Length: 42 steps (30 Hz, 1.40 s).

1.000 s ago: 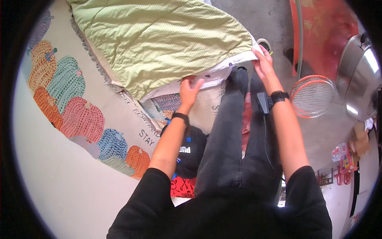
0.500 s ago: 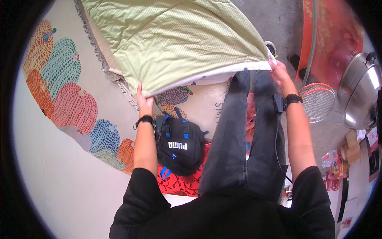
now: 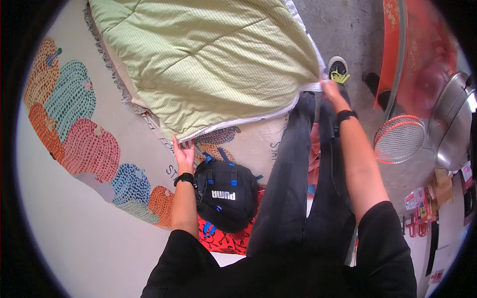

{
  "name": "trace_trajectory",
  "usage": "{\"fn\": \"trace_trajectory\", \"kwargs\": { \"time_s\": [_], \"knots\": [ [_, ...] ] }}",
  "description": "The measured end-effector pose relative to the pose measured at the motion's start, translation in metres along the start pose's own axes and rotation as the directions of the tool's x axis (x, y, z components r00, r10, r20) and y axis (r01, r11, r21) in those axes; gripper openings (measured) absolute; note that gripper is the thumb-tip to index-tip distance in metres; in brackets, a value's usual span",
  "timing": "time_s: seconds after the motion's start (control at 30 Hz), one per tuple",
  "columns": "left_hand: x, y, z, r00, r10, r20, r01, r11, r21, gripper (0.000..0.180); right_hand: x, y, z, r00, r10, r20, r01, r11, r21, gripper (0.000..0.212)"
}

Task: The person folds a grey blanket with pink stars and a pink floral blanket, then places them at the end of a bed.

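A pale green, finely striped quilt [image 3: 208,64] with a white edge spreads out in front of me. My left hand [image 3: 184,154] grips its near left corner, some fingertips hidden by the fabric. At the near right corner my right hand [image 3: 332,90], slightly blurred, pinches the white border. Between the two hands the near edge runs slantwise, and folds fan out from the right corner. A black backpack [image 3: 226,196] with blue straps lies just below my left hand, beside my leg.
Under the quilt is a beige cover [image 3: 253,139] with colourful dotted shapes, over a couch or bed. A red patterned cloth [image 3: 223,243] shows below the backpack. At right are a badminton racket [image 3: 400,139], a large metal pan [image 3: 449,124] and a red table [image 3: 422,54].
Both hands have shifted slightly, the right one inward to the left and the left one lower. The quilt now lies flatter, and its right edge has drawn inward, uncovering my shoe.
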<state>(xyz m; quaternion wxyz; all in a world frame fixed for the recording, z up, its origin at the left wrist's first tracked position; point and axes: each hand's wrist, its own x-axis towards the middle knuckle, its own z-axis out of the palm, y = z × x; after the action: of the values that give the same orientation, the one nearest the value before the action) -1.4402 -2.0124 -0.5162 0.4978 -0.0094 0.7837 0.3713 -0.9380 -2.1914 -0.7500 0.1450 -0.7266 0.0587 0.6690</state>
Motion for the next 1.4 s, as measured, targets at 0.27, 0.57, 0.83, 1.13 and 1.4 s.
{"fn": "trace_trajectory", "kwargs": {
  "time_s": [0.27,0.57,0.83,1.13,1.4],
  "knots": [
    [0.042,0.019,-0.015,0.994,-0.038,0.103,0.027,0.994,0.105,0.065,0.002,0.003,0.086,0.926,0.045,0.376,-0.299,0.695,0.654,0.04],
    [0.063,0.0,0.018,0.993,0.05,0.109,-0.055,0.997,0.047,0.048,0.037,-0.007,0.104,0.9,-0.213,0.381,-0.326,0.253,0.911,0.033],
    [0.05,0.054,0.059,0.963,0.212,0.167,-0.227,0.971,0.077,0.039,-0.088,-0.022,-0.006,0.945,-0.275,-0.179,0.291,0.453,0.842,0.028],
    [-0.105,0.135,0.02,0.758,0.567,-0.323,-0.551,0.821,0.148,0.028,-0.294,-0.054,-0.093,0.863,-0.48,-0.159,0.48,0.675,0.56,0.016],
    [-0.193,0.246,-0.046,0.599,0.744,-0.296,-0.776,0.631,0.018,0.036,-0.458,-0.097,-0.083,0.737,-0.633,0.238,0.5,0.747,0.439,0.031]
  ]
}}
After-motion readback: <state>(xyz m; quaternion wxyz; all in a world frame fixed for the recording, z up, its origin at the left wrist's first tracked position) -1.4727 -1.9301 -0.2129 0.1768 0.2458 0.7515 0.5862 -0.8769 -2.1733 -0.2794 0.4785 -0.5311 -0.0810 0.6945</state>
